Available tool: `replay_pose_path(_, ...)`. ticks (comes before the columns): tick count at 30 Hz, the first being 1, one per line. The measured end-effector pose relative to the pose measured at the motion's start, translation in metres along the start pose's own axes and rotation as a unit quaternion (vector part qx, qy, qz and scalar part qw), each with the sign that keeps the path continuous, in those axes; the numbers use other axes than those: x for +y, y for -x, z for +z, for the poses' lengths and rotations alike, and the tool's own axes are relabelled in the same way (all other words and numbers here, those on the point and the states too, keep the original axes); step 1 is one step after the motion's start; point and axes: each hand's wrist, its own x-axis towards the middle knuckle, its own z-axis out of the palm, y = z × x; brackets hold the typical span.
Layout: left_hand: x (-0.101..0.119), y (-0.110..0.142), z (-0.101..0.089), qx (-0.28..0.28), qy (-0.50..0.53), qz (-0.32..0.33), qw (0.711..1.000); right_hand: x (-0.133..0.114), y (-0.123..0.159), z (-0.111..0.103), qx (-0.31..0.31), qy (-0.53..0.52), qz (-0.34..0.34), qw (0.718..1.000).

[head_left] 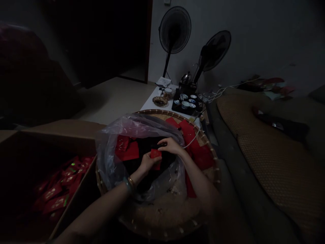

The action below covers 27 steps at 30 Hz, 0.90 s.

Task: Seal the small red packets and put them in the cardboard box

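Note:
My left hand [147, 161] is closed on a small red packet [155, 154], held over the dark inside of a clear plastic bag [108, 162]. At the top of the packet, my right hand [169, 145] pinches something dark and narrow that I cannot make out in the dim light. Under both hands, dark stuff [141, 174] fills the open bag. A flat red packet [130, 151] lies on it at the left. The bag stands in a round woven bamboo tray [215, 166], and more red packets [189, 132] lie along the tray's right side.
On the left stands an open cardboard box [76, 200] holding several filled red packets [59, 191]. Beyond the tray are a tea tray [175, 105] with cups and two fans [175, 28]. A seat with a woven mat [266, 149] runs along the right.

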Motion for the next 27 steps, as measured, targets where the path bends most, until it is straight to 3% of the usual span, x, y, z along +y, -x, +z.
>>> replay_pose_path(7,0.001,-0.001,-0.001,-0.002,0.003,-0.01,1.0,-0.005,0.002,-0.002,-0.004,0.02,-0.005,1.0)
replay_pose_path(14,0.003,-0.001,-0.004,-0.009,0.016,-0.022,1.0,0.0,-0.004,-0.002,0.052,0.024,-0.016,0.998)
replay_pose_path(21,0.001,0.005,-0.003,-0.024,0.011,-0.031,0.999,-0.004,0.001,0.019,0.134,0.097,-0.05,0.985)
replay_pose_path(27,0.006,0.013,-0.001,-0.042,-0.009,-0.041,0.998,-0.018,0.013,0.032,0.1,0.181,-0.095,0.974)
